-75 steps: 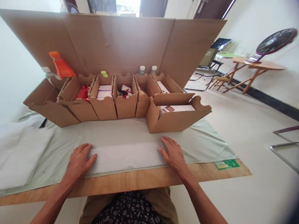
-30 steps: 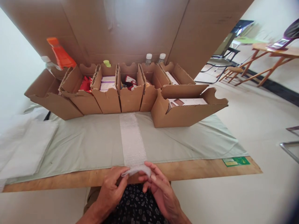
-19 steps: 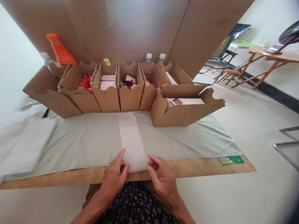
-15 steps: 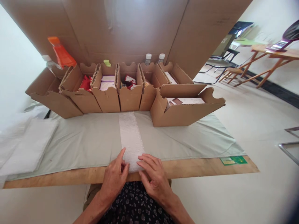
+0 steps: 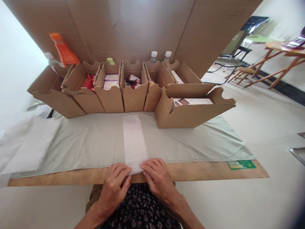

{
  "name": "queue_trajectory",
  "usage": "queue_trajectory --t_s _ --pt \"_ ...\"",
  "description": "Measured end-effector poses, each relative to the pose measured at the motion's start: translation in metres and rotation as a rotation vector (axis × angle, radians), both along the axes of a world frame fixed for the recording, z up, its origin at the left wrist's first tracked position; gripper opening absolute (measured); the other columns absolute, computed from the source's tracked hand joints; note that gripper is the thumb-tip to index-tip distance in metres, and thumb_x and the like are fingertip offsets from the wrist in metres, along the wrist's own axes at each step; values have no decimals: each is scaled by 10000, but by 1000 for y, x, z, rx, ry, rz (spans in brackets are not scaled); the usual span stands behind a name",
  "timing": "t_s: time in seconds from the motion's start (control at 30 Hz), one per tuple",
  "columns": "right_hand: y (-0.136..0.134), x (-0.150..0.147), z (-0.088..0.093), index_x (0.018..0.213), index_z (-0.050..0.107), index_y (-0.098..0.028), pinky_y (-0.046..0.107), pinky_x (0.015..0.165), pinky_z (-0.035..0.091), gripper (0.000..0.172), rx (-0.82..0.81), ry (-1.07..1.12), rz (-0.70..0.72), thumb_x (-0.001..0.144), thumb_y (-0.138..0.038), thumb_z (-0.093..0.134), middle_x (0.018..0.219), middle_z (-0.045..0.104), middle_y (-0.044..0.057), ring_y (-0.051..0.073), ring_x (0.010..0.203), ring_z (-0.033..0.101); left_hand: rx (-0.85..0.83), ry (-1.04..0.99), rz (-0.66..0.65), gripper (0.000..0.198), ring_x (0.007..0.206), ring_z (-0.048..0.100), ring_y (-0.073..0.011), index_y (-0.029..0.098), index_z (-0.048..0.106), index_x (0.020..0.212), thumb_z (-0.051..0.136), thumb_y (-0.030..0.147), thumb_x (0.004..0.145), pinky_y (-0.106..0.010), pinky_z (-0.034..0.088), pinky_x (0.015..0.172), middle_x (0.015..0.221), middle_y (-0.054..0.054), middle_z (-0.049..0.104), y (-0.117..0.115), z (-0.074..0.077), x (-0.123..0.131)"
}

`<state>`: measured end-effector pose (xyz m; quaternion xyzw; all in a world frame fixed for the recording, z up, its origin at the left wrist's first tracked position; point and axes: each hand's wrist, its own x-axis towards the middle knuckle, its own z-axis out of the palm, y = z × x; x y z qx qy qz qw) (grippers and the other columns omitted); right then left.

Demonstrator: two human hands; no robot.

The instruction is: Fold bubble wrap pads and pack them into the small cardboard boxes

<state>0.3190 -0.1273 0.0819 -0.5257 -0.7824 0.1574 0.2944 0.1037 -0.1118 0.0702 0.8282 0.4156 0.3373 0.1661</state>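
A long strip of white bubble wrap [image 5: 135, 140] lies on the cloth, running from near the boxes to the table's front edge. Its near end looks rolled or folded over. My left hand [image 5: 116, 181] grips the left side of that end, fingers on top and thumb below. On the right side, my right hand [image 5: 157, 175] holds it the same way, its fingers curled over the edge. Whether anything lies inside the fold is hidden.
Several cardboard bins [image 5: 134, 98] stand in a row at the back, holding red packets and white boxes. Another bin [image 5: 190, 116] sits sideways at right. Stacked white wrap sheets [image 5: 33, 146] lie at left. A green card [image 5: 241, 164] is on the wooden edge.
My left hand's raised fingers have come down onto the strip's near end, and my right fingers have closed on it too. The view has shifted slightly.
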Motion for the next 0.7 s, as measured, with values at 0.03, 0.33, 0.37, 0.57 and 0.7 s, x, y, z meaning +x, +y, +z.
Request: queue_trajectory --t_s 0.03,0.33,0.37,0.57,0.7 --pt "1 -1 2 1099 687 -209 418 861 498 270 -37 21 -8 922 -77 531 985 766 64 227 911 663 -32 -17 7 205 867 679 -212 217 664 1088 559 123 940 -375 566 810 917 -57 734 1 1 -1" --pt "-4 -6 -4 1198 649 -239 461 900 488 296 139 16 -230 938 -146 543 1152 704 106 270 1056 640 -147 83 131 194 727 721 -208 202 708 1050 547 248 951 -344 585 712 853 -56 774 27 -1 8" --pt "-5 -5 -4 1183 652 -242 475 922 479 299 140 -9 -179 922 -130 556 1171 703 103 279 1098 630 -153 91 138 193 711 715 -206 203 708 1051 550 245 947 -340 584 704 830 -51 767 29 -1 10" --pt "1 -3 -4 1162 652 -239 480 936 479 319 58 0 -24 918 -62 548 1120 747 76 268 1107 640 -136 12 146 210 916 710 -223 212 688 1105 549 255 954 -349 597 811 1028 -96 716 21 4 5" --pt "5 -3 0 1119 679 -235 443 886 506 242 -53 110 -7 936 -115 574 978 765 52 247 994 657 -111 -85 26 196 962 675 -219 215 687 1101 564 184 951 -365 581 848 1021 -84 717 13 7 -1"
